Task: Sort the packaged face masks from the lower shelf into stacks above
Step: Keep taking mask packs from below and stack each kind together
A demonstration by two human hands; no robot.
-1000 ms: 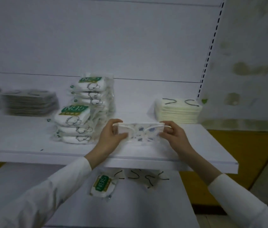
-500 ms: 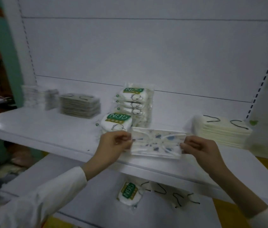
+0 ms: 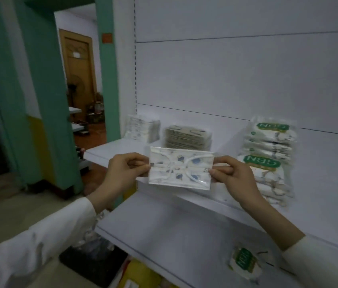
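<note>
Foreground: white sleeves (image 3: 29,252) enter from lower L and lower R. On the lower shelf (image 3: 164,225), near its R end, one N95 pack (image 3: 245,261) w/ green label lies flat, partly blurred; a black ear loop shows just beside it.

Centre: left hand (image 3: 122,173) and right hand (image 3: 236,177) each pinch one short edge of a packaged face mask (image 3: 180,168), thumb in front, fingers behind. Pack is clear plastic over a white mask w/ blue printed motifs and white ear loops; held flat-on to the camera, roughly level, in the air in front of the upper shelf (image 3: 309,204) edge, touching neither shelf.

Mid-distance, on upper shelf, R of the held pack: two N95 stacks (image 3: 268,163), front one lower, rear one taller, green labels upside down to the viewer. Behind the held pack: a stack of beige flat masks (image 3: 188,137). Further L, at shelf's far end: a stack of patterned masks (image 3: 143,130), print too blurred to read but similar in tone to the held pack.

Background: white shelving back panel (image 3: 247,80) w/ slotted upright; L of it green pillars (image 3: 45,80) and a wooden door (image 3: 81,75) beyond an opening.
</note>
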